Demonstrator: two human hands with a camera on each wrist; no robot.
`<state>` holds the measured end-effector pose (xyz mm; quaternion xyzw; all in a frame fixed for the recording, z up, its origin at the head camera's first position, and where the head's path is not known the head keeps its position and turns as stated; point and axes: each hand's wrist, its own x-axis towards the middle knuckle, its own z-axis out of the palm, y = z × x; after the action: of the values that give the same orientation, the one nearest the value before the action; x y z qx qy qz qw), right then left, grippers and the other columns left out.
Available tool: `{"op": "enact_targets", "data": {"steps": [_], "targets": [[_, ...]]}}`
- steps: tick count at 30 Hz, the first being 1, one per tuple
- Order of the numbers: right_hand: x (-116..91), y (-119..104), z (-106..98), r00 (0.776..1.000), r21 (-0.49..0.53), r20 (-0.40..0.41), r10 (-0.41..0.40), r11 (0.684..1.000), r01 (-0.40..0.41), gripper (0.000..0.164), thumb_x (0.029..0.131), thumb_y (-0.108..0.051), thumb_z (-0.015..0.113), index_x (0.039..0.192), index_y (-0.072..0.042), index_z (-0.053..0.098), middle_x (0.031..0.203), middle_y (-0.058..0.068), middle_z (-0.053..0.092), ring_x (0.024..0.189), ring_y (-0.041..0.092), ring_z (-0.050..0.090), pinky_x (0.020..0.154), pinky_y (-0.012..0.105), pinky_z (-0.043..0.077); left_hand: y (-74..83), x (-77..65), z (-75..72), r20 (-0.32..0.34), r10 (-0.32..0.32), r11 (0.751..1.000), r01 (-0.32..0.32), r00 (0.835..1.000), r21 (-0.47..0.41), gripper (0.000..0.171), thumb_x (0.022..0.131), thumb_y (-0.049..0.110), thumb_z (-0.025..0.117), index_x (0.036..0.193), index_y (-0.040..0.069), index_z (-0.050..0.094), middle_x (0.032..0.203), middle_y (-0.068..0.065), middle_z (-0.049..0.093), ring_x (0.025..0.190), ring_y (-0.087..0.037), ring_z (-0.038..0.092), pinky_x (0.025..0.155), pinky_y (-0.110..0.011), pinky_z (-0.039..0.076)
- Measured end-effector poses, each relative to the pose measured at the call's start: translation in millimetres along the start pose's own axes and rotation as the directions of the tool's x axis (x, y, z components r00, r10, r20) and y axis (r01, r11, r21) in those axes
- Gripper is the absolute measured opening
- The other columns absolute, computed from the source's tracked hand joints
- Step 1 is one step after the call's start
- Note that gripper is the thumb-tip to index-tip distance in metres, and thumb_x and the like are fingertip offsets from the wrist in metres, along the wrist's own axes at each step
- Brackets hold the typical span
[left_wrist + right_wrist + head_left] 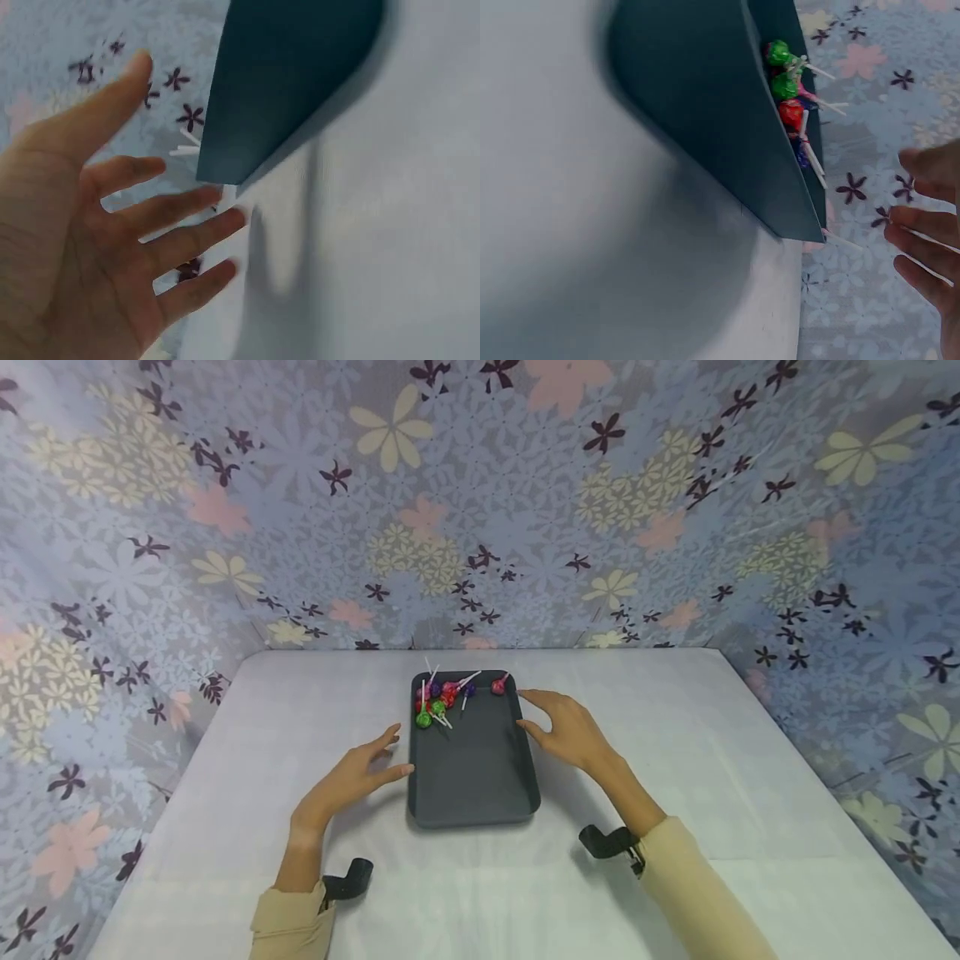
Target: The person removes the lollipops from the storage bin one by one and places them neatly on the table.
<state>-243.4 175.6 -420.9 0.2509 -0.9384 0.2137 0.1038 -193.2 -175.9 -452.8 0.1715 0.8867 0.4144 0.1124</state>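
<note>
In the head view, starting at the left, I see the person's left hand [351, 782] just beside the tray's long left side, thumb and fingers spread and holding nothing. The dark tray [474, 777] lies to the right of those fingertips, its long axis running near to far, between the two hands. In its far left corner sits a heap of wrapped lollipops [448, 696], red, green and purple among them, some sticks poking past the rim; one lone lollipop [498, 687] rests in the far right corner. Right of that, the right hand [572, 732] hangs by the far half of the right side, thumb apart from the fingers, nothing in its grasp, so the tray lies to its left. Both hands look about equally near; whether either actually touches the rim, I can't tell.

Under it all is a white-covered table [660, 727], the tray set toward its far part. Floral cloth [487, 527] hangs behind the far edge and down both sides. Each wrist, just by its beige sleeve [296, 918], wears a black device [354, 878].
</note>
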Motion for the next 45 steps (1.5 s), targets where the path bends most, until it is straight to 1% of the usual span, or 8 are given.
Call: {"op": "enact_targets", "data": {"steps": [3,7,11,17,22,30,37,45], "targets": [[23.6,2.2,2.9,1.000,0.050,0.002,-0.001,0.999,0.001,0.035,0.090,-0.020,0.071,0.123,-0.008,0.069,0.117,0.011,0.071,0.107,0.030,0.066,0.087,0.048,0.054,-7.0,11.1,0.0,-0.040,0.043,0.998,-0.044,0.998,-0.036,0.068,0.099,0.030,0.058,0.151,-0.004,0.029,0.132,-0.024,0.059,0.108,-0.032,0.066,0.095,-0.048,0.050],[55.0,5.9,9.0,0.998,0.092,0.062,-0.022,0.996,0.016,0.027,0.089,-0.011,0.072,0.115,-0.005,0.072,0.101,0.012,0.073,0.094,0.029,0.067,0.078,0.045,0.054,-12.6,22.7,0.0,-0.047,0.045,0.997,-0.048,0.998,-0.064,0.060,0.100,0.022,0.056,0.146,-0.010,0.035,0.110,-0.021,0.070,0.085,-0.024,0.071,0.084,-0.043,0.053],[77.9,13.1,18.3,0.990,0.092,0.137,-0.020,0.996,0.007,0.028,0.087,-0.006,0.071,0.115,-0.001,0.071,0.102,0.014,0.073,0.092,0.027,0.069,0.080,0.044,0.055,-13.3,29.8,2.1,0.029,0.044,0.996,-0.042,0.999,-0.082,0.059,0.100,0.021,0.055,0.144,-0.012,0.035,0.104,-0.019,0.071,0.088,-0.024,0.070,0.091,-0.047,0.052],[91.2,30.6,36.0,0.972,-0.016,0.236,0.021,1.000,-0.018,0.031,0.085,-0.004,0.071,0.116,-0.004,0.072,0.108,0.012,0.073,0.103,0.027,0.066,0.091,0.045,0.053,-5.4,35.4,6.8,0.097,0.037,0.998,-0.032,0.995,-0.056,0.063,0.100,0.023,0.056,0.147,-0.011,0.031,0.105,-0.018,0.069,0.084,-0.022,0.068,0.076,-0.033,0.054],[93.3,41.3,44.7,0.971,-0.122,0.238,0.015,0.992,0.015,0.030,0.081,-0.004,0.074,0.111,-0.009,0.074,0.111,0.008,0.072,0.108,0.028,0.062,0.096,0.045,0.050,4.9,38.3,4.9,0.158,0.021,1.000,-0.020,0.987,-0.013,0.073,0.100,0.027,0.056,0.150,-0.012,0.020,0.106,-0.017,0.068,0.082,-0.019,0.065,0.074,-0.033,0.051],[98.8,37.7,54.1,0.956,-0.239,0.288,-0.048,0.963,0.120,0.014,0.088,0.001,0.064,0.093,-0.009,0.072,0.096,0.008,0.066,0.096,0.027,0.062,0.079,0.042,0.052,2.2,41.4,-0.4,0.217,-0.040,0.999,0.041,0.975,-0.001,0.073,0.099,0.025,0.056,0.152,-0.008,0.017,0.111,-0.015,0.066,0.085,-0.016,0.063,0.081,-0.035,0.049],[104.7,36.7,58.9,0.961,-0.410,0.242,-0.135,0.883,0.227,0.019,0.090,-0.007,0.063,0.072,-0.012,0.066,0.083,0.005,0.061,0.080,0.026,0.061,0.077,0.040,0.048,-2.5,45.2,-5.2,0.222,-0.059,0.998,0.065,0.973,-0.020,0.072,0.100,0.026,0.054,0.154,-0.003,0.016,0.116,-0.017,0.064,0.088,-0.019,0.063,0.084,-0.039,0.048],[105.8,36.9,61.8,0.963,-0.380,0.200,-0.180,0.892,0.246,0.010,0.086,-0.011,0.068,0.076,-0.016,0.068,0.079,0.001,0.070,0.083,0.026,0.058,0.078,0.040,0.040,-7.0,45.0,-7.7,0.217,-0.054,0.997,0.063,0.975,-0.036,0.071,0.100,0.026,0.054,0.154,-0.003,0.017,0.118,-0.020,0.062,0.090,-0.020,0.064,0.085,-0.040,0.049]]}}
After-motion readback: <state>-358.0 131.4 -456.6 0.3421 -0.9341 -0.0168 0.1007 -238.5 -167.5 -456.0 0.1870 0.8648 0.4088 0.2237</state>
